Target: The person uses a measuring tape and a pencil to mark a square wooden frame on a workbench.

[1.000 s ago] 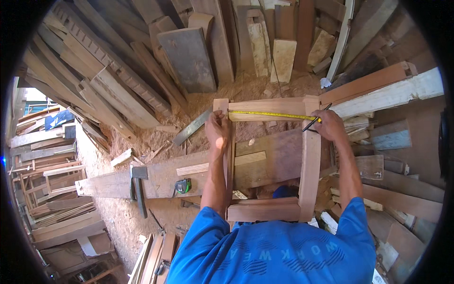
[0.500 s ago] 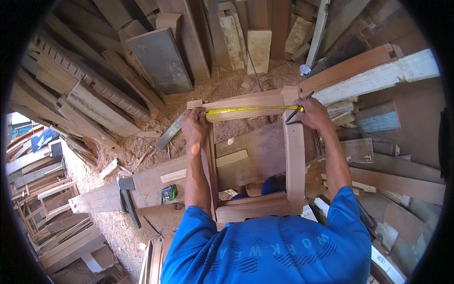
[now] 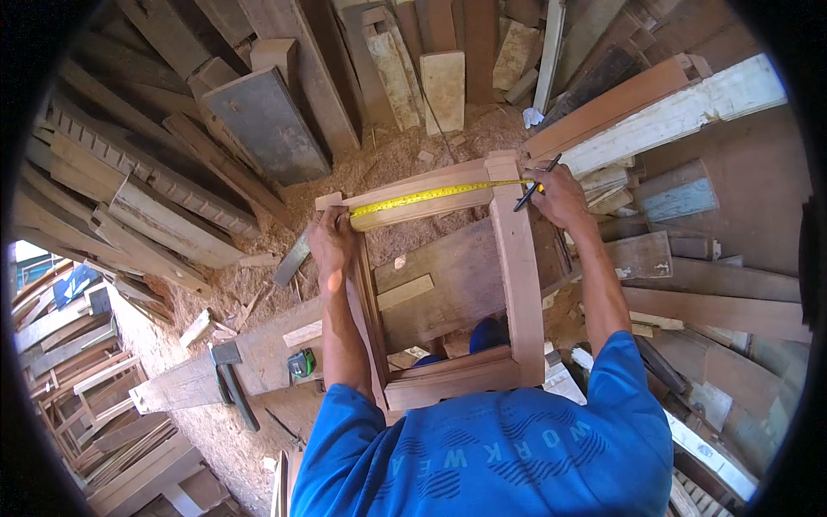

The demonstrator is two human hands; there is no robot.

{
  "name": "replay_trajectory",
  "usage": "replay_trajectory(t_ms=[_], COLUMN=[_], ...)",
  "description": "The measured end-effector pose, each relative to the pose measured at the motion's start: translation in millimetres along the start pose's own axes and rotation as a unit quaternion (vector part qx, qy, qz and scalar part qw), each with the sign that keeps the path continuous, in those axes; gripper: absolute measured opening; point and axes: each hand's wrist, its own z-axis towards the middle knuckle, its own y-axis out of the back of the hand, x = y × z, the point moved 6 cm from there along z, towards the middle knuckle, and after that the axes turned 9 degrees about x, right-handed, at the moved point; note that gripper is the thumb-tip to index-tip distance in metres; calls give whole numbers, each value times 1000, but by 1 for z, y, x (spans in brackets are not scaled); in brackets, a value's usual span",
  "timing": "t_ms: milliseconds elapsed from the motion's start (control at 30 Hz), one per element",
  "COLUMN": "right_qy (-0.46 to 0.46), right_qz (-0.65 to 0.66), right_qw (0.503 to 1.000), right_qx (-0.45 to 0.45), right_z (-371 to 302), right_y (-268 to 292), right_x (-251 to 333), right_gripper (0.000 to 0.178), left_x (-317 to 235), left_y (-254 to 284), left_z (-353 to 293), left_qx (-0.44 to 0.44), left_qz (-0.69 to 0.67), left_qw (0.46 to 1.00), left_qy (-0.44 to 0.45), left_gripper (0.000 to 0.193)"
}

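A rectangular wooden frame lies in front of me, its opening showing a board below. Across its far rail stretches a yellow measuring tape. My left hand is closed on the tape at the frame's far left corner. Just beyond the far right corner, my right hand grips a black pen, and the tape's other end reaches its fingers. The pen slants with its lower end near the right stile. Whether either palm hides a tape case, I cannot tell.
A hammer-like tool and a green-and-black tape measure rest on a wide plank to the left. Boards lean at the back over sawdust. Timber offcuts pile up on the right; more wood is stacked far left.
My right hand has shifted rightward off the frame's corner with the pen. The tape's face now shows broader. My left hand stays at its corner, while the whole view has turned slightly.
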Motion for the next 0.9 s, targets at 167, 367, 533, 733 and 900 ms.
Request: replay_trajectory(t_ms=[167, 367, 533, 733, 900], right_qy=[24, 1, 19, 7, 0], right_qz=[6, 14, 6, 8, 21], right_qw=[1000, 1000, 1000, 1000, 1000], right_qx=[-14, 4, -15, -5, 17], right_z=[1, 4, 5, 4, 5], right_y=[0, -3, -2, 2, 3], right_x=[2, -1, 0, 5, 10], right_gripper=[43, 45, 45, 43, 43], left_x=[6, 3, -1, 5, -3], left_y=[-2, -1, 2, 0, 4], left_z=[0, 0, 0, -2, -3], left_qx=[-6, 3, 0, 9, -7], left_qz=[11, 14, 18, -26, -11], left_qw=[1000, 1000, 1000, 1000, 1000], left_qy=[-15, -10, -6, -14, -17], left_gripper=[14, 13, 13, 18, 18])
